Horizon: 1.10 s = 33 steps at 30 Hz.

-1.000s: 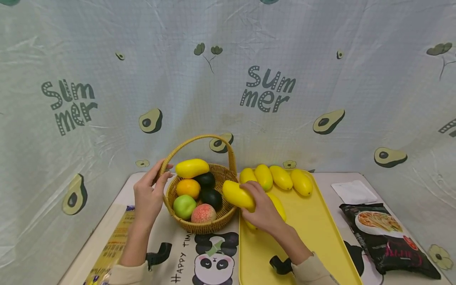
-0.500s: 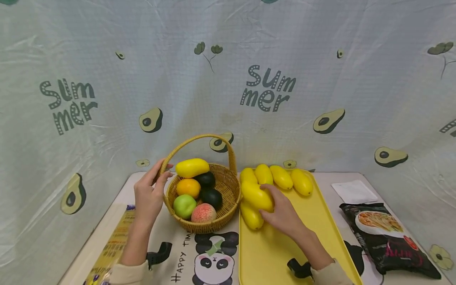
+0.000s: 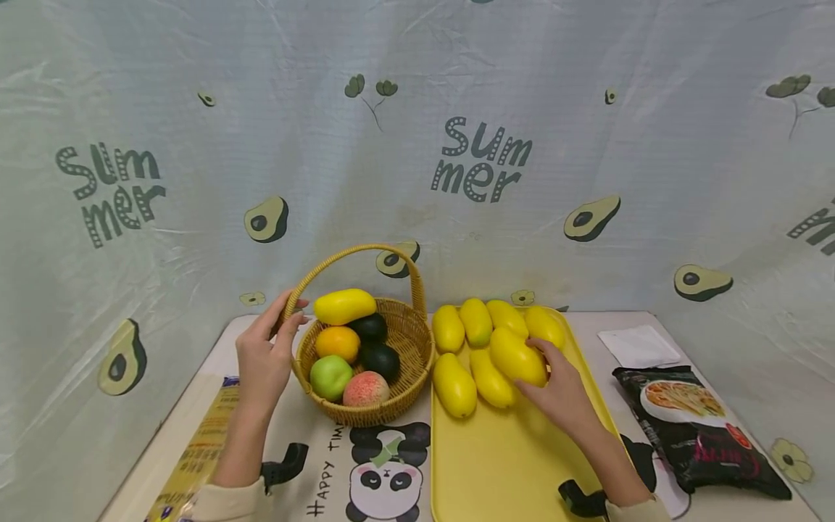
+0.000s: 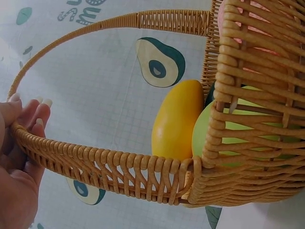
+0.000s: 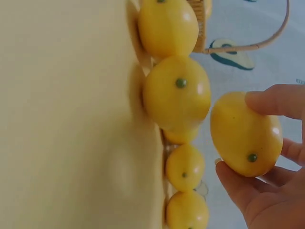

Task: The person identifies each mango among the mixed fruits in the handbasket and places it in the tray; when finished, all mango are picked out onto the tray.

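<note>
My left hand [image 3: 266,359] grips the side of the arched handle [image 3: 326,262] of a wicker basket [image 3: 411,348]; the left wrist view has its thumb and fingers around the handle [image 4: 105,162]. In the basket lie a yellow mango [image 3: 344,306], an orange fruit [image 3: 337,344], a green apple [image 3: 330,378], a peach [image 3: 366,389] and two dark fruits [image 3: 380,360]. With thumb and fingers, my right hand [image 3: 557,388] holds another mango [image 5: 245,133] over the yellow tray [image 3: 496,464]. Two mangoes [image 3: 454,386] lie just left of it, and several more [image 3: 476,322] line the tray's back.
Right of the tray lie a black food packet [image 3: 704,428] and a white paper square [image 3: 638,346]. A long yellow packet [image 3: 196,457] is at the left. A panda-printed mat [image 3: 385,478] covers the table, and a patterned curtain [image 3: 365,167] hangs behind.
My right hand has carried the mango from the basket's right rim rightward over the tray, uncovering the two front mangoes. The left hand keeps its hold on the handle. The head view has shifted slightly.
</note>
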### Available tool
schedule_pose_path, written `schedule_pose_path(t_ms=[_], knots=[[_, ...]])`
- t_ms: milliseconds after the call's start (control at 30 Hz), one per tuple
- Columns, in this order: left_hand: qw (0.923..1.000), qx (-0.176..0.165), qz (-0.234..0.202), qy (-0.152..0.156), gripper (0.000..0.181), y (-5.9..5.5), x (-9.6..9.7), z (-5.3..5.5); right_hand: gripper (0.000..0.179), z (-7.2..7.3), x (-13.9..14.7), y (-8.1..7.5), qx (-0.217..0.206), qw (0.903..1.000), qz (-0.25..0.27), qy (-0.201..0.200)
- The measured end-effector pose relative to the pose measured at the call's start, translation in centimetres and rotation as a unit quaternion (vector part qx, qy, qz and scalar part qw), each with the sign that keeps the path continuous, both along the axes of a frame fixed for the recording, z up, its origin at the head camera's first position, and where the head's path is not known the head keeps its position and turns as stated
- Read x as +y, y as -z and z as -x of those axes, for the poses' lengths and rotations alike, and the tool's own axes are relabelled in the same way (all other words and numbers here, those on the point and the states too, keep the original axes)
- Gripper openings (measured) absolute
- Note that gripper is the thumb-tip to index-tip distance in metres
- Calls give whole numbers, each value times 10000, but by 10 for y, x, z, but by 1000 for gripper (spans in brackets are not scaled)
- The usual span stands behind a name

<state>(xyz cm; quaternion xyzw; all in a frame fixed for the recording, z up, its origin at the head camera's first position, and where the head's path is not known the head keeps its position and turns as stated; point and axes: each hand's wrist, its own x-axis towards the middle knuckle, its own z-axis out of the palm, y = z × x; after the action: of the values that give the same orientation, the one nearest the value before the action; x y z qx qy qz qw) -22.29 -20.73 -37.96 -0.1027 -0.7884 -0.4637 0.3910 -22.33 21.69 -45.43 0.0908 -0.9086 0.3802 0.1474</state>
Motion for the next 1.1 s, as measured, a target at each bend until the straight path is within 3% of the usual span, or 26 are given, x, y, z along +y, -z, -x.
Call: schedule_pose_path(t_ms=[367,700,1100], knots=[[9999,18,98,17,39,3,-3,1,65,-1,22,-1,-908,9945,-421,318],[9999,35,167,-13,40,4,-4,0,63,5,24,15,-1092,9925,-483,244],[9999,-6,157,-7,40,4,-5,1,70,2,20,14,-1526,9850,-565,578]])
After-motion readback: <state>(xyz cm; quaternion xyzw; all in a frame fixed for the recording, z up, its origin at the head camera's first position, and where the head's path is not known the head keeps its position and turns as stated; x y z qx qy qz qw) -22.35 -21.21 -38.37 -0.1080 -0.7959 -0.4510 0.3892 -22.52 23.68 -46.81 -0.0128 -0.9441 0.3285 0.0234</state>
